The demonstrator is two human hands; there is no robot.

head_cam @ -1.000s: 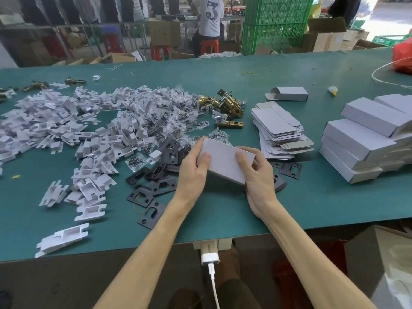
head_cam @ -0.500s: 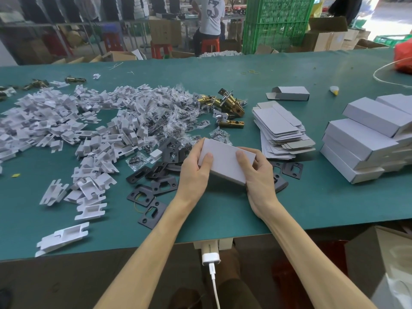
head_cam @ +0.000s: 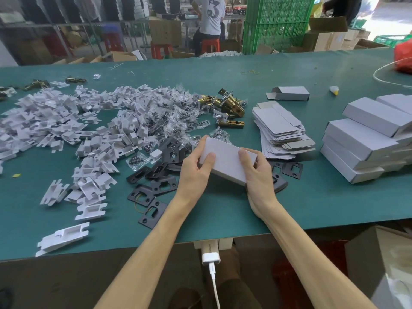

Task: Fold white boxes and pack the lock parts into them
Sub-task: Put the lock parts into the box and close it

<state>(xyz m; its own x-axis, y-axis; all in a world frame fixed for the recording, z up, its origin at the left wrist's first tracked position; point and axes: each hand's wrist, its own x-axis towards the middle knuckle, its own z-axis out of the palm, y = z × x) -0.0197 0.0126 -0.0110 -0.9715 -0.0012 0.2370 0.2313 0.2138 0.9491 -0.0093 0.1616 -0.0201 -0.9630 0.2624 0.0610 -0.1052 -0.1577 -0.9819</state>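
Both hands hold one folded white box (head_cam: 227, 159) just above the green table (head_cam: 312, 204), near its front edge. My left hand (head_cam: 194, 172) grips the box's left end, thumb on top. My right hand (head_cam: 258, 175) grips the right end, thumb on top too. A stack of flat unfolded boxes (head_cam: 281, 130) lies right of my hands. Black strike plates (head_cam: 156, 186) lie beneath and left of the box. Brass latch parts (head_cam: 229, 105) sit behind it, beside bagged screws (head_cam: 176, 117).
A large heap of white plastic inserts (head_cam: 66, 130) covers the table's left half. Finished white boxes (head_cam: 374, 134) are stacked at the right. One half-folded box (head_cam: 289, 93) lies further back. A person (head_cam: 211, 18) stands beyond the table near green crates (head_cam: 276, 23).
Hardly anything differs. Both hands keep the same hold on the box, with the left thumb shifted slightly along its top.
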